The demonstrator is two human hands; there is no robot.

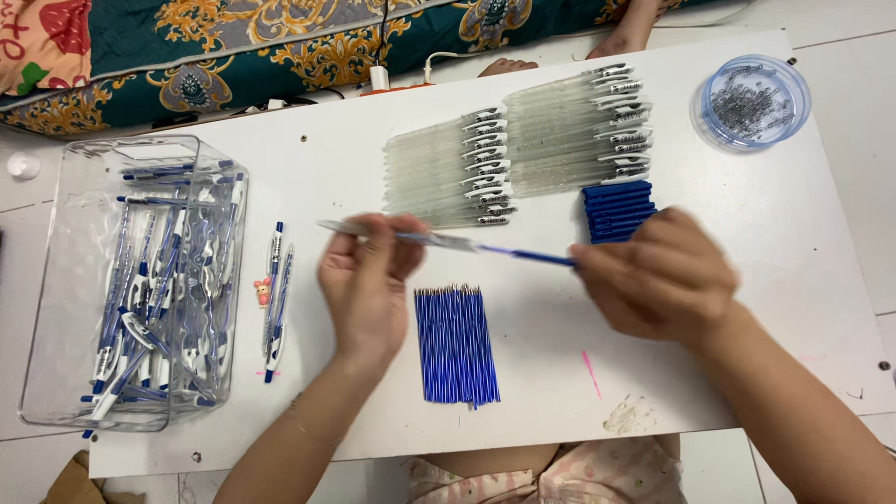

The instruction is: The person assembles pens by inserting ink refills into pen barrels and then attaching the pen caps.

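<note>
Above the white table (747, 233), the left hand (366, 280) pinches a clear pen barrel (392, 233), while the right hand (658, 275) closes on a blue refill (527, 254), seemingly entering the barrel. Blue refills (455, 345) lie just below.

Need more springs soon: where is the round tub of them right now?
In the head view, the round blue tub of springs sits at the far right corner of the white table, right of the clear pen barrels.
</note>
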